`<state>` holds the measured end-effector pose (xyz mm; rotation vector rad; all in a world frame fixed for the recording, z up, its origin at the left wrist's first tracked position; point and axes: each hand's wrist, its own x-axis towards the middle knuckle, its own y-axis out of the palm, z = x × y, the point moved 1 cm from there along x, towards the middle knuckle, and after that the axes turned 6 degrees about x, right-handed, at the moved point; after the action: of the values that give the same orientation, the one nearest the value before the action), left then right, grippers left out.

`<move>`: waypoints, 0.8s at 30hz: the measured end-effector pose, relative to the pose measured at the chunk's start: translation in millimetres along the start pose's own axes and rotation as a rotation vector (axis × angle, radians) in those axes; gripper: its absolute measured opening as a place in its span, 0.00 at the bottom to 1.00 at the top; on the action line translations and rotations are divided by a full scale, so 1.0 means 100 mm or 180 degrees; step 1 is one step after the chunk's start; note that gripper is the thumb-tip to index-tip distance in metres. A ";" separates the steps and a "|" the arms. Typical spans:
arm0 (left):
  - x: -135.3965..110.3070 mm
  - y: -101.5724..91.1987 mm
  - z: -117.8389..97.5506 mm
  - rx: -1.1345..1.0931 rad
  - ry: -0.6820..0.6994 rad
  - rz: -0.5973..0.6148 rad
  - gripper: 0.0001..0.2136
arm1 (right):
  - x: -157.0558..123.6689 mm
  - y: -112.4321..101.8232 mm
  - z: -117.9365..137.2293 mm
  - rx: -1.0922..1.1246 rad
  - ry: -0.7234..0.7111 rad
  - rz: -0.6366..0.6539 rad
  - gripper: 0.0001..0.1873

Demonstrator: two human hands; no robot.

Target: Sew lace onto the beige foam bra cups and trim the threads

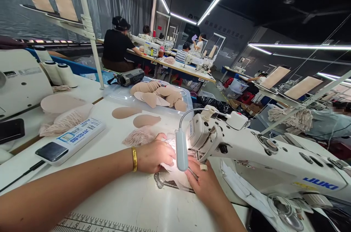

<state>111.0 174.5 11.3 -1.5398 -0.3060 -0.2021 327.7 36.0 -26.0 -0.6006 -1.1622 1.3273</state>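
Fabric (178,178), sewing machine (246,148) marked "JUKI"

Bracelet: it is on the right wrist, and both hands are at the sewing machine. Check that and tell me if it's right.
Wrong wrist: the head view shows the bracelet on the wrist of the left hand, not the right. Both hands are indeed at the sewing machine.

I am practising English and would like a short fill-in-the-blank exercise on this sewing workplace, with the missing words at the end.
1. A gold bracelet circles the person's ____ wrist.
2. Near the right hand, the sewing machine carries blue letters that read ____.
3. Directly in front of the clear tray, ____ flat tan pieces lie apart.

Missing words: left; JUKI; two.
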 end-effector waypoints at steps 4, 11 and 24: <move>-0.01 0.03 0.02 -0.0431 0.0070 -0.0014 0.11 | 0.00 0.03 -0.02 -0.0007 -0.0051 -0.0106 0.20; -0.02 0.03 0.03 -0.0555 0.0039 -0.0015 0.11 | -0.01 0.00 -0.01 0.0064 -0.0059 -0.0147 0.19; 0.00 0.05 -0.02 -0.0304 -0.0105 -0.0005 0.12 | 0.00 -0.03 0.06 0.0465 0.0070 -0.0696 0.14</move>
<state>112.6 172.7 6.5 -1.6386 -0.3276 -0.1950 323.4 33.8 -21.5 -0.3700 -1.0702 1.2030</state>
